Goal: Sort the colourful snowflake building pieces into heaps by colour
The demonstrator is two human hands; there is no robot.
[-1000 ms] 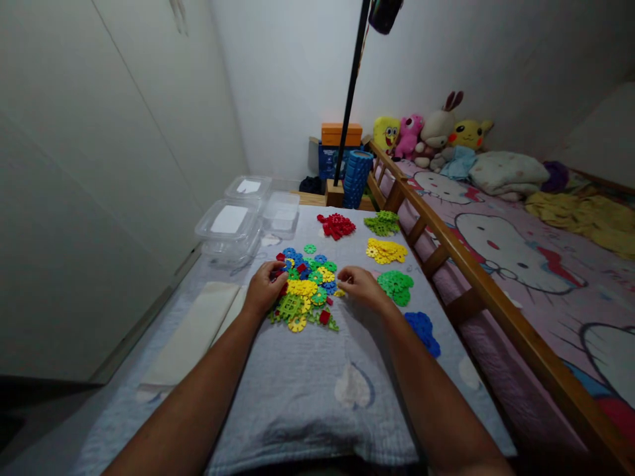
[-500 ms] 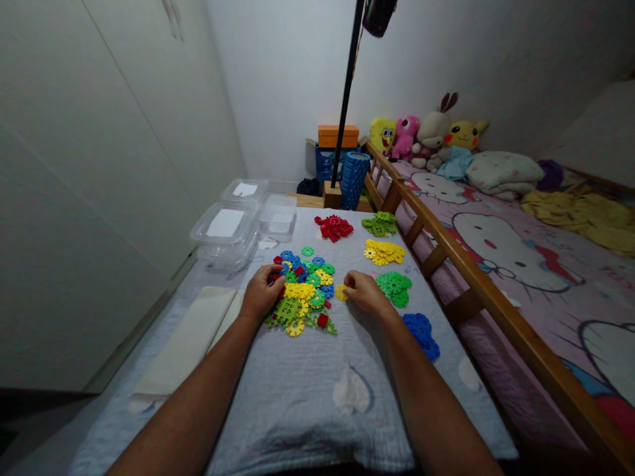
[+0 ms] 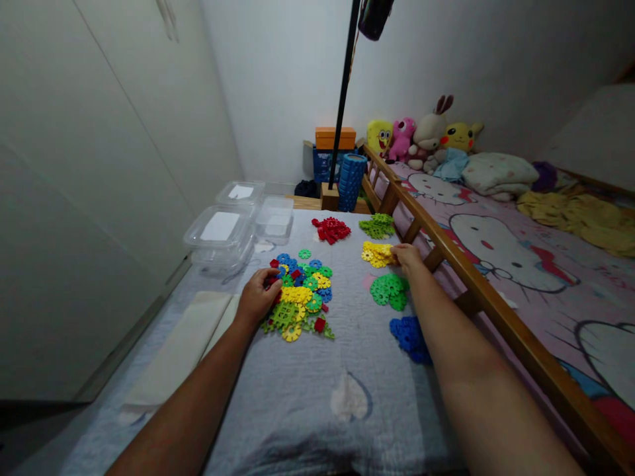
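Note:
A mixed heap of plastic building discs (image 3: 296,295) in blue, green, yellow and red lies in the middle of the grey cloth. My left hand (image 3: 258,294) rests at the heap's left edge, its thumb and fingers apart around some red pieces. Over on the right, my right hand (image 3: 407,256) is at the right end of the yellow disc pile (image 3: 378,254). Its fingertips are pinched together on a yellow disc that blends into that pile. Around it lie a green disc pile (image 3: 389,289), a blue pile (image 3: 409,338) partly behind my forearm, a light-green pile (image 3: 377,226) and a red pile (image 3: 331,230).
Clear plastic boxes (image 3: 218,233) stand at the back left. A folded cream cloth (image 3: 183,350) lies beside my left arm. A wooden bed rail (image 3: 476,294) borders the right side. Behind the table rises a black pole (image 3: 343,99) near a blue foam roller (image 3: 352,182).
My right hand has carried a yellow disc from beside the mixed heap, right and away, to the yellow pile. My left hand stays at the heap. The view has shifted slightly.

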